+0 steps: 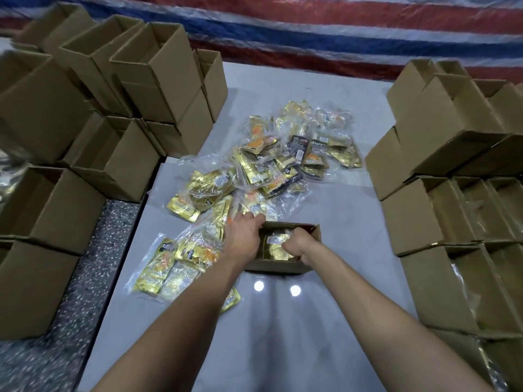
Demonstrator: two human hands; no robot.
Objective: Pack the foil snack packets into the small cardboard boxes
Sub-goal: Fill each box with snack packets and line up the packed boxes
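A small open cardboard box (284,266) stands on the pale floor in front of me, with gold foil packets (276,246) inside it. My right hand (300,246) is down inside the box, fingers curled on those packets. My left hand (245,232) rests at the box's left rim, its fingertips reaching over a clear-wrapped gold packet (254,206) just beyond the box. A loose heap of gold and dark foil packets in clear bags (283,159) spreads further back, and more bags (175,264) lie to the left of my left arm.
Stacks of open cardboard boxes (135,89) rise at the left. Rows of boxes holding clear-wrapped packets (464,216) line the right. A speckled dark floor strip (93,278) runs along the left. A striped tarp (311,32) hangs behind.
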